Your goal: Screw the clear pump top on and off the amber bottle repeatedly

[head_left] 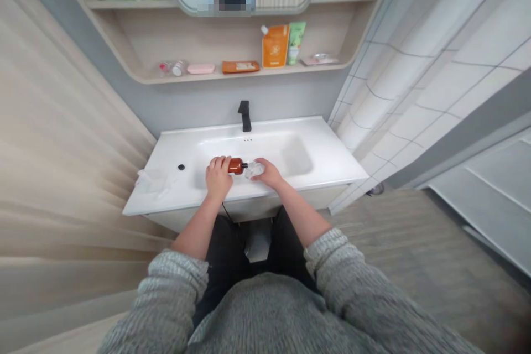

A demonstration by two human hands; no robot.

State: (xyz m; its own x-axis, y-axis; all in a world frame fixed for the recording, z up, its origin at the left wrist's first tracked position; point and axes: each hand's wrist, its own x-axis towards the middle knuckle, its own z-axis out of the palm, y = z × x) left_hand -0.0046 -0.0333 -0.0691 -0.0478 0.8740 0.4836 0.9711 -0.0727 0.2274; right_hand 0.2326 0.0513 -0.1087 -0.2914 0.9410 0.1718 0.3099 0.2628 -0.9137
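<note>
Over the front part of the white sink (296, 149), my left hand (218, 177) is wrapped round an amber bottle (235, 166) that lies tipped on its side. Its dark neck points right, to the mouth of a small clear container (254, 169). My right hand (269, 173) has its fingers closed round that container. The bottle's neck and the container's rim meet or nearly meet; whether liquid passes between them is too small to tell. A small black round cap (181, 167) sits on the counter left of the basin.
A black faucet (245, 116) stands behind the basin. Clear plastic wrapping (155, 181) lies on the left of the counter. The shelf (194, 78) above bears an orange pouch (275, 46), a green tube (296, 42) and a pink soap bar (201, 68). A curtain (62, 121) hangs at left.
</note>
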